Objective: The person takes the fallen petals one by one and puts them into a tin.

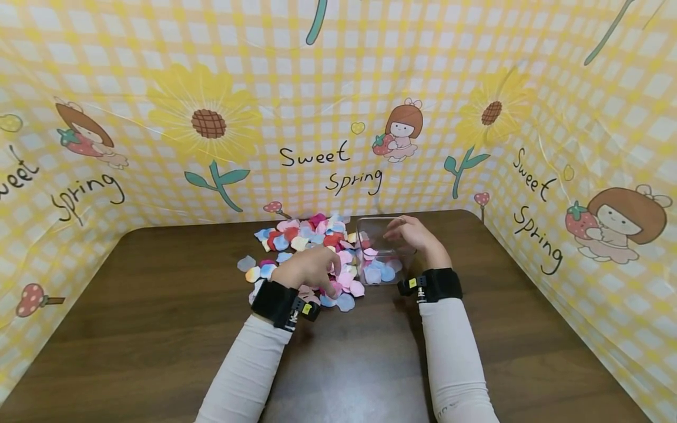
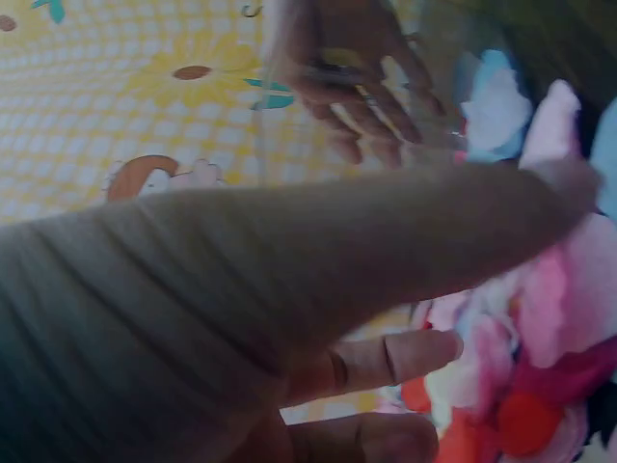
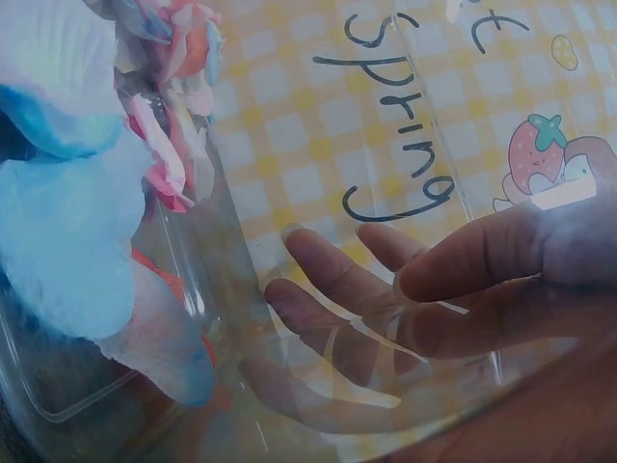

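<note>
A heap of artificial flower petals [image 1: 296, 235] in pink, blue, red and white lies near the table's far edge. My left hand [image 1: 307, 267] hovers low over its near side, fingers loosely bent. In the left wrist view the thumb [image 2: 415, 227] stretches across and its tip overlaps a pink petal [image 2: 554, 125]. Right of the heap stands a clear plastic box [image 1: 376, 219] with blue and pink petals [image 1: 378, 272] in it. At the box's right side is my right hand [image 1: 418, 236], its fingers spread loosely; the right wrist view shows them [image 3: 328, 275] through clear plastic, with no petal between them.
The brown wooden table [image 1: 158, 317] carries the heap and the box. A yellow checked cloth [image 1: 296, 106] with flower and cartoon prints rises behind and at both sides. Several loose petals [image 1: 246, 263] lie at the heap's left edge. Both wrists wear black camera straps [image 1: 443, 285].
</note>
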The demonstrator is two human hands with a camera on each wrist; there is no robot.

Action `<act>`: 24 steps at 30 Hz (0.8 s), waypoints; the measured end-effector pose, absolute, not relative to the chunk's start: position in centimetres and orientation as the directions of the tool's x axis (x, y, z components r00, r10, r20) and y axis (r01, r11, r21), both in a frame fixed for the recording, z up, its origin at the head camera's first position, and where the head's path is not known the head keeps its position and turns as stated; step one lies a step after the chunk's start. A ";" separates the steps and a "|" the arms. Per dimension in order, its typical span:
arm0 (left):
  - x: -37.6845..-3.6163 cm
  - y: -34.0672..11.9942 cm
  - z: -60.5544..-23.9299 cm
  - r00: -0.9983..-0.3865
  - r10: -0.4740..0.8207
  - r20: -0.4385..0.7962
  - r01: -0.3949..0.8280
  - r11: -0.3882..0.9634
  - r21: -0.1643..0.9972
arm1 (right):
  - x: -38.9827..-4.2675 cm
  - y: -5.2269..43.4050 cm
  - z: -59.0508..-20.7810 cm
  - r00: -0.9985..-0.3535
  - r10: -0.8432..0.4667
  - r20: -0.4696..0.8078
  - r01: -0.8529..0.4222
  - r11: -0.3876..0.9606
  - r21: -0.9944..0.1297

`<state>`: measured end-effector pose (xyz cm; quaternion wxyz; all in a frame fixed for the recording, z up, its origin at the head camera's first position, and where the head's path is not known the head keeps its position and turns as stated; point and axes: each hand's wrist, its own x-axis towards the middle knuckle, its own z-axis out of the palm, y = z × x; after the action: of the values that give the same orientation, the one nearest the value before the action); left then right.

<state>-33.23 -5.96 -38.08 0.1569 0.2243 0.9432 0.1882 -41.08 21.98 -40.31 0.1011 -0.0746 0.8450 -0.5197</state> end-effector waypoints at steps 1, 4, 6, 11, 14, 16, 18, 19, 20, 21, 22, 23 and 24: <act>-33.3 -5.9 -38.2 -0.852 0.477 -0.218 0.363 0.836 0.413 | -41.1 22.0 -40.3 -0.969 -0.230 -0.094 -0.019 0.447 -0.894; -33.4 -6.0 -38.6 -0.862 0.464 -0.206 0.363 0.847 0.388 | -41.0 21.9 -40.3 -0.969 -0.219 -0.113 0.006 0.435 -0.901; -33.6 -6.3 -38.6 -0.874 0.454 -0.172 0.368 0.851 0.376 | -41.0 21.9 -40.3 -0.969 -0.213 -0.126 0.024 0.426 -0.904; -34.2 -7.7 -38.1 -0.902 0.429 -0.045 0.376 0.834 0.403 | -41.1 21.9 -40.2 -0.969 -0.215 -0.125 0.020 0.432 -0.902; -34.5 -8.6 -37.7 -0.910 0.414 0.032 0.383 0.809 0.447 | -41.2 21.9 -40.2 -0.968 -0.221 -0.120 0.013 0.432 -0.902; -34.6 -9.0 -37.4 -0.917 0.391 0.080 0.381 0.801 0.462 | -41.3 22.0 -40.2 -0.968 -0.220 -0.124 0.019 0.426 -0.904; -34.5 -9.3 -37.1 -0.924 0.359 0.132 0.377 0.801 0.466 | -41.3 22.0 -40.3 -0.967 -0.218 -0.134 0.032 0.416 -0.909; -34.5 -9.4 -36.9 -0.925 0.344 0.159 0.378 0.798 0.469 | -41.3 22.0 -40.3 -0.966 -0.216 -0.140 0.039 0.412 -0.910; -34.4 -9.4 -36.8 -0.925 0.329 0.189 0.379 0.798 0.469 | -41.3 22.0 -40.4 -0.966 -0.213 -0.144 0.046 0.407 -0.912; -34.3 -9.4 -36.6 -0.922 0.320 0.219 0.386 0.796 0.466 | -41.2 22.0 -40.4 -0.966 -0.211 -0.149 0.053 0.403 -0.914; -34.1 -9.3 -36.4 -0.916 0.313 0.249 0.397 0.791 0.466 | -41.2 21.9 -40.4 -0.966 -0.208 -0.151 0.056 0.402 -0.914; -34.0 -9.1 -36.2 -0.907 0.310 0.283 0.413 0.784 0.464 | -41.2 21.9 -40.4 -0.967 -0.207 -0.151 0.056 0.404 -0.913; -33.8 -8.8 -36.0 -0.894 0.310 0.322 0.434 0.777 0.456 | -41.2 21.9 -40.4 -0.967 -0.206 -0.148 0.052 0.409 -0.911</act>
<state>-33.81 -8.77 -36.02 -0.1153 0.1989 0.9355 0.2683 -41.22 21.92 -40.42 0.1193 -0.0464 0.8308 -0.5417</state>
